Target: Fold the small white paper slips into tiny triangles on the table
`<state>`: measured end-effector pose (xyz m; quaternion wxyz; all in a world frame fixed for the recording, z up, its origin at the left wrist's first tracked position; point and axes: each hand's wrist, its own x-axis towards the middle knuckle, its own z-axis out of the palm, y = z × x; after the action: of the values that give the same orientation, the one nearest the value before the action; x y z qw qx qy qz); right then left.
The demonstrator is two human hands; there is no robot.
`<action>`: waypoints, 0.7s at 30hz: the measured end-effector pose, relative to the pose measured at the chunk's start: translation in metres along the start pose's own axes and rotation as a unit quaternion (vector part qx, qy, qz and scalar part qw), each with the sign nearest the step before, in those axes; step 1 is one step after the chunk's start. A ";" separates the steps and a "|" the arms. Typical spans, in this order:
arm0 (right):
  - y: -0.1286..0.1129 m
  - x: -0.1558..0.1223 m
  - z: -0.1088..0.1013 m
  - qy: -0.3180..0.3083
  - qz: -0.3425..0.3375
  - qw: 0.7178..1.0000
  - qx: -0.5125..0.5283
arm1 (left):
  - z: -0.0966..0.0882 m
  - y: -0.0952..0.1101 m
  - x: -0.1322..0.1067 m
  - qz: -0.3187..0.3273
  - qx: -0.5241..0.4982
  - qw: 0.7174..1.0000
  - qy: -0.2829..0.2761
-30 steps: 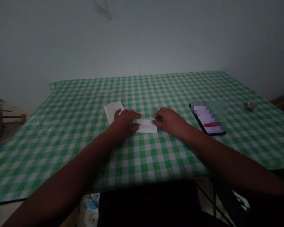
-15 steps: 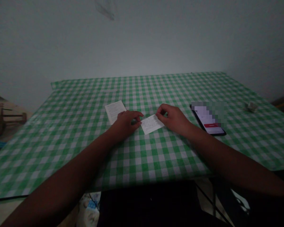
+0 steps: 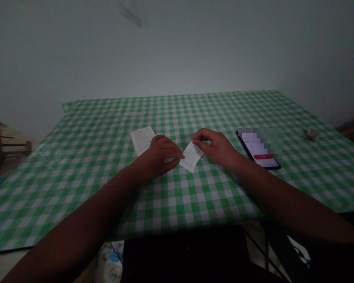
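A small white slip of printed paper [image 3: 191, 156] is tilted and slightly curved between my hands, over a checked tablecloth. My right hand [image 3: 214, 145] pinches its upper right edge between thumb and forefinger. At the slip's left corner, the thumb and fingertips of my left hand [image 3: 162, 156] come together on the paper. Behind the left hand lies a second printed paper [image 3: 142, 138], larger and flat, its lower right part covered by that hand.
A phone [image 3: 261, 151] with a lit screen lies right of my right hand. Farther right is a small crumpled item [image 3: 312, 133]. The green-and-white checked tablecloth [image 3: 177, 212] covers the table, which meets a grey wall [image 3: 177, 51]. A wooden frame [image 3: 10, 147] stands at far left.
The slip has turned and tilted, its lower edge swinging down and to the right. My left hand has moved right, its fingers closing at the slip's left corner. My right hand keeps its pinch.
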<state>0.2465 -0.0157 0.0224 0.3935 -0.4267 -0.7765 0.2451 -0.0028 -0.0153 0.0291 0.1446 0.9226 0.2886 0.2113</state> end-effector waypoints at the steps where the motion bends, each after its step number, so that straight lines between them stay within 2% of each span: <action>1: -0.001 0.000 0.000 -0.004 -0.001 1.000 0.003 | 0.000 -0.001 0.000 0.001 0.005 1.000 -0.007; 5: -0.006 -0.001 0.000 -0.011 -0.018 1.000 -0.007 | -0.002 0.000 -0.001 0.005 0.013 1.000 -0.013; 11: -0.018 -0.004 0.001 -0.021 -0.052 0.998 -0.014 | -0.001 0.004 0.001 0.001 -0.002 0.999 0.044; 17: -0.020 -0.007 0.006 -0.060 -0.042 0.997 0.026 | -0.001 0.011 0.004 -0.016 -0.018 0.995 0.093; 21: -0.021 -0.008 0.008 -0.080 -0.014 0.994 0.067 | 0.000 0.015 0.005 -0.031 -0.027 0.994 0.098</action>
<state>0.2325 -0.0340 0.0298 0.3609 -0.3676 -0.7935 0.3241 0.0084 -0.0243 0.0369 0.1472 0.8836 0.3240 0.3044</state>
